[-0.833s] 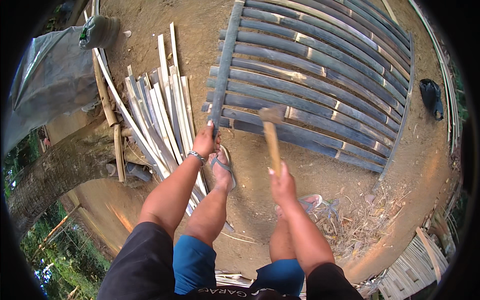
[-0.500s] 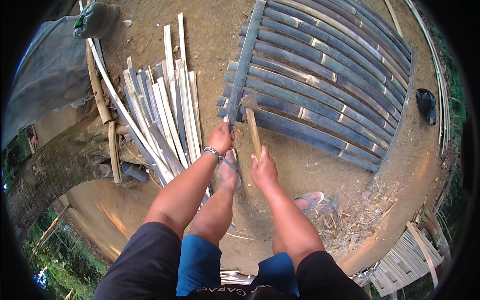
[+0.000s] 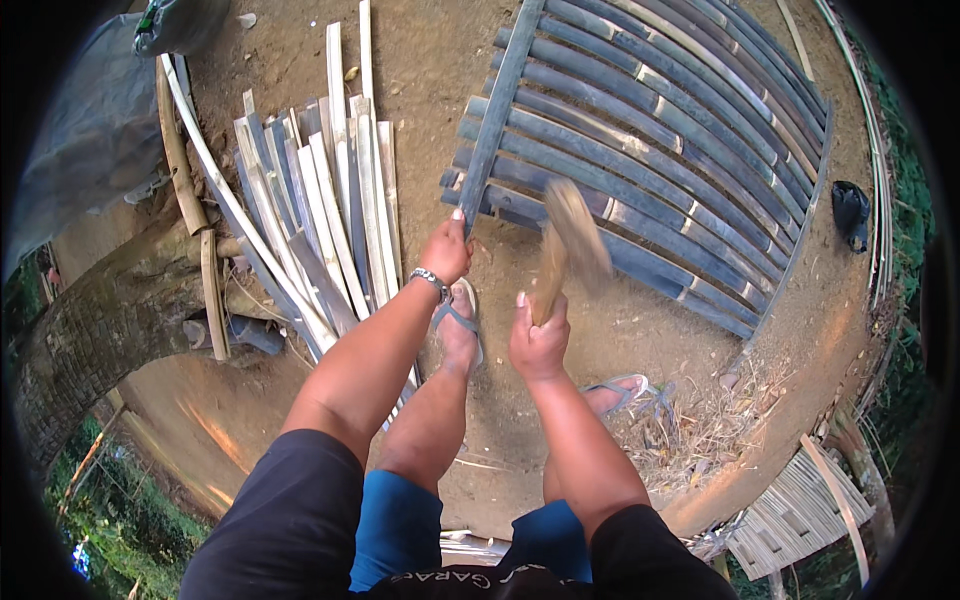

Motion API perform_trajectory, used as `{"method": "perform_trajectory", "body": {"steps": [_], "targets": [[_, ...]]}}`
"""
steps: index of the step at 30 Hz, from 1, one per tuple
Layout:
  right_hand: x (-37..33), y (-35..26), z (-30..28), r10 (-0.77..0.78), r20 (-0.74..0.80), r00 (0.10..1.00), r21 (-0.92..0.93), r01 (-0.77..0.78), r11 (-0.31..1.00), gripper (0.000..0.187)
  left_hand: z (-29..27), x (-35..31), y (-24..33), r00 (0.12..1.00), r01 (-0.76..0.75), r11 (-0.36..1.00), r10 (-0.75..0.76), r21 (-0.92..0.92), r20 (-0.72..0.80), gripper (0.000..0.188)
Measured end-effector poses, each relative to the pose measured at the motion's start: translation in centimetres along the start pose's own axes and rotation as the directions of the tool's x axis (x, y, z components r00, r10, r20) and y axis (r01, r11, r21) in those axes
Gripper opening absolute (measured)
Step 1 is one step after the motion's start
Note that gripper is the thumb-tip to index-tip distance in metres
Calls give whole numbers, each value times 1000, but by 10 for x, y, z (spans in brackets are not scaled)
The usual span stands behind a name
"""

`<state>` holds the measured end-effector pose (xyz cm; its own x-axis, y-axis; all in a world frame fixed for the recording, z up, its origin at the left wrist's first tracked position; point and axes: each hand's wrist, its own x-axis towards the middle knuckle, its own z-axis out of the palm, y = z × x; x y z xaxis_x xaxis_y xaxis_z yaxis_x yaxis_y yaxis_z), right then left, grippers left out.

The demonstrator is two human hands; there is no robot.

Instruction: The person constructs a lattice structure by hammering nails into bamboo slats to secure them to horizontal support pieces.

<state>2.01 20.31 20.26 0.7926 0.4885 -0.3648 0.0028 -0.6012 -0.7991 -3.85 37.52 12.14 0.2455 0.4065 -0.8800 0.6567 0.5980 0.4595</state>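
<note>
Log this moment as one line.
Left hand: grips near end of dark crosspiece | Right hand: holds hammer, head blurred | Rest: slatted panel, loose strips, black bag

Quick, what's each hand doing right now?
Left hand: closed, holding the end of the dark crosswise slat.
Right hand: closed, holding the wooden-handled hammer.

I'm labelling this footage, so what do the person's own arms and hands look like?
The left hand is ungloved, with a silvery chain bracelet at its wrist. The right hand is ungloved, its wrist bare. Dark sleeves end near the elbows.
</note>
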Motion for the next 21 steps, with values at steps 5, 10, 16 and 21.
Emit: {"method": "perform_trajectory", "body": {"steps": [5, 10, 16, 21], "targets": [[2, 53, 12, 392, 340, 855, -418, -236, 877, 38, 3, 4, 5, 999, -34, 999, 34, 28, 16, 49], [-21, -10, -4, 213, 171, 962, -135, -191, 972, 37, -9, 11, -6, 1000, -23, 1000, 23, -17, 20, 47], [41, 15, 21, 220, 134, 966, -211, -190, 959, 36, 4, 2, 4, 999, -14, 1000, 14, 10, 42, 45], [39, -7, 16, 124, 63, 990, -88, -118, 989, 33, -4, 17, -12, 993, -115, 993, 115, 39, 0, 44]]}}
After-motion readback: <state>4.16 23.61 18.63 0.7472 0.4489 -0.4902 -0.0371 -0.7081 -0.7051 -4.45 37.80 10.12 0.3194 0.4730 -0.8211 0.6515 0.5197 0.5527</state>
